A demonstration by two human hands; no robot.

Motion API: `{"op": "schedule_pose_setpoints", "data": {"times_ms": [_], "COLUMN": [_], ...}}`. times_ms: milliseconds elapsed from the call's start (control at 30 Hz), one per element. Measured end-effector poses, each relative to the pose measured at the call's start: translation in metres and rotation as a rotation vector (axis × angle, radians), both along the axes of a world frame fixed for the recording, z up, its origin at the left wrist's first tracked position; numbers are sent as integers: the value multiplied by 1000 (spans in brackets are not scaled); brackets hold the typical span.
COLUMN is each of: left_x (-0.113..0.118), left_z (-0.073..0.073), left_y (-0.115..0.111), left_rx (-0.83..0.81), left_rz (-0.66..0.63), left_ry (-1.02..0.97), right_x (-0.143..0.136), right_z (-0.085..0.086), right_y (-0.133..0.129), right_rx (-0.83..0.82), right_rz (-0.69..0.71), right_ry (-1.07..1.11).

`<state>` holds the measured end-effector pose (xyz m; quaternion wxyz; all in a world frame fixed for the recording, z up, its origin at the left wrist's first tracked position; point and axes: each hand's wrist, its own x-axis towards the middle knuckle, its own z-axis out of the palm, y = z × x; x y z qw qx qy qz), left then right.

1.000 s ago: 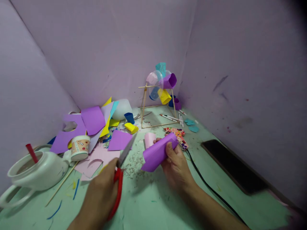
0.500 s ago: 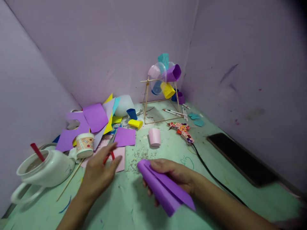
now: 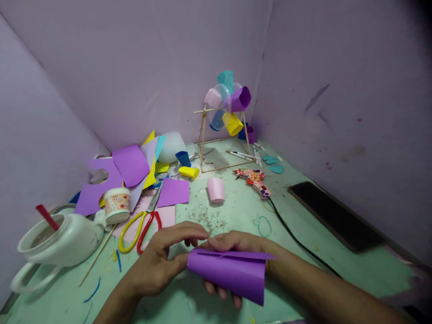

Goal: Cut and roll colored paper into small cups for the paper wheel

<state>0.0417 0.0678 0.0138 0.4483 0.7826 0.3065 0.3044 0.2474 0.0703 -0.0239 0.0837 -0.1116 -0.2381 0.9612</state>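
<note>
A sheet of purple paper (image 3: 227,274), rolled into a tapering tube with one edge overlapping on top, lies across my right hand (image 3: 232,243). That hand's thumb presses near the narrow end while its fingers curl underneath. My left hand (image 3: 162,256) meets the narrow end, its thumb at the rim and its bent fingers close to my right thumb. The fingertips' exact contact is partly hidden. Just beyond my left hand lie scissors (image 3: 146,225) with one yellow and one red handle. A small pink paper cup (image 3: 216,191) stands past the hands.
At the back stands a stick frame (image 3: 202,139) with a wheel of coloured paper cups. A patterned glue gun (image 3: 254,180) with a black cord and a phone (image 3: 334,216) lie right. Paper sheets (image 3: 131,166), a patterned cup (image 3: 117,207) and a white pot (image 3: 67,238) are left.
My left hand has moved right and down from above the scissors to the narrow end of the purple roll. The roll has turned to lie more level.
</note>
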Motion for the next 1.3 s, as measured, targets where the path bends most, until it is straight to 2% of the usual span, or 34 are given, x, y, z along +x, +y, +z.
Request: {"op": "schedule_pose_setpoints", "data": {"times_ms": [100,233,300,367,433,500,567,667,767,833,900,967,1033,1167,1300], "left_x": [9,14,10,5,-1,-5,-5,0,3,2,-2,-5,-6,2,6], "left_z": [-2,-11,-15,-16,-16,-16,-18,-21,-19,-15,-10,-6,-5,-7,-7], "left_y": [-3,-4,-3,-1,1,3,3,1,0,2,4,5,2,-6,-13], "left_rx": [13,73,110,130,121,89,53,56,142,176,220,314,433,681,844], "left_rz": [17,122,258,409,494,539,577,565,470,389,396,480,492,304,254], "left_ry": [-100,-269,-301,-302,-281,-250,-223,-203,-170,-61,63,118,132,228,392], "right_x": [-2,-7,-8,-6,0,6,9,6,2,1,2,3,2,-1,-5], "right_z": [-1,2,4,8,12,16,16,12,8,7,7,5,3,2,1], "right_y": [-2,-4,-3,-1,2,4,4,1,-1,-1,-1,-2,-4,-9,-12], "right_rx": [-53,-47,-9,37,118,247,406,640,802,918,1094,1295,1469,1647,1791], "right_rz": [35,38,-167,-558,-913,-1030,-999,-984,-1057,-1127,-1177,-1180,-1134,-1058,-1020], "right_ry": [-13,-44,-111,-201,-235,-203,-179,-362,-566,-587,-587,-592,-575,-546,-508]}}
